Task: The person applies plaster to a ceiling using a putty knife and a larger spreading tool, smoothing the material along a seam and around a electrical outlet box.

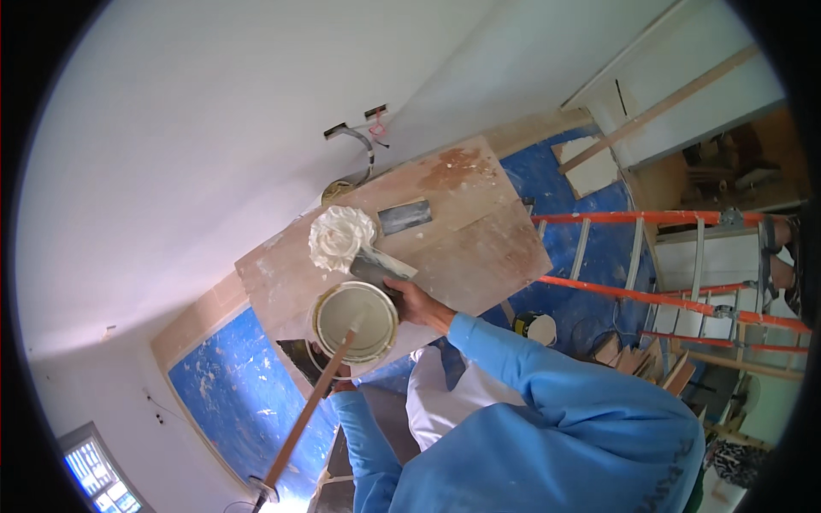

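A round bucket (pixel 318 315) of pale plaster stands by the near edge of a board work surface (pixel 492 244). From it a long wooden stick (pixel 306 415) leans toward the lower left, a metal piece on its far end. My right hand (pixel 416 305), closed, grips a dark-bladed trowel (pixel 369 267) beside the bucket rim; white plaster edges the blade. A swirled white plaster heap (pixel 340 237) touches that trowel. My left hand (pixel 340 373) is closed round a dark, flat plastering tool (pixel 299 359), its fingers partly hidden behind bucket and stick. Another flat dark blade (pixel 404 217) lies on the board.
An orange ladder (pixel 629 219) lies across the right side. Blue sheeting (pixel 227 376) covers the floor. Cables (pixel 370 152) hang from wall openings behind the board. At the right are a small tub (pixel 540 329) and wood offcuts (pixel 678 376); another person's legs (pixel 782 265) show at the edge.
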`<state>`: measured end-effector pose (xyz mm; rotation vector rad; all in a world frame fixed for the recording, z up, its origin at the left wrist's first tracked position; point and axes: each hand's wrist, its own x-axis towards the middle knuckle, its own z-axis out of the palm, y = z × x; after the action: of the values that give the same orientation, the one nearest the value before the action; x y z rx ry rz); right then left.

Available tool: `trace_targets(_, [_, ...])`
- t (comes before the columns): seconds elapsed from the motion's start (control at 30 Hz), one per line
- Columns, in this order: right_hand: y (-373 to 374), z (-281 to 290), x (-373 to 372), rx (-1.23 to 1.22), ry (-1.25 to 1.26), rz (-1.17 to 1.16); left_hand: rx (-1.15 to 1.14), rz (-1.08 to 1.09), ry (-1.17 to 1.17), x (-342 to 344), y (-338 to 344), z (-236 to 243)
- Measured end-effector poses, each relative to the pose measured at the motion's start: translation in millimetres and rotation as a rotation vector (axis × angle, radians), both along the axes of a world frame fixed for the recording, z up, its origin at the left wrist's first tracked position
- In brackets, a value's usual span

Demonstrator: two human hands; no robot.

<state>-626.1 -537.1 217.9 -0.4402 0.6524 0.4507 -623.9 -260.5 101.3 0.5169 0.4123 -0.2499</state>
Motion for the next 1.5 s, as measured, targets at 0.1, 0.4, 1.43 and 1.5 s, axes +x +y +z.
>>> trace_targets(0.1, [-29.2, -6.0, -35.5, 0.023, 0.008, -0.164, 0.036, -0.092, 0.051, 6.8, -38.7, 9.1])
trace_targets(0.4, [-209.1, -23.3, -113.1, -0.167, 0.000, -0.508, 0.054, -0.653, -0.021, 23.4, -268.4, 98.0])
trace_targets(1.43, [-379.3, -128.9, -229.7, -0.425, 0.279, -0.389, 0.288, 0.057, 0.321, -168.4, -66.7, -6.4])
trace_targets(1.5, [-386.9, -131.7, -237.1, -0.278, 0.296, -0.290, 0.244, 0.057, 0.304, -151.7, -56.5, -21.4])
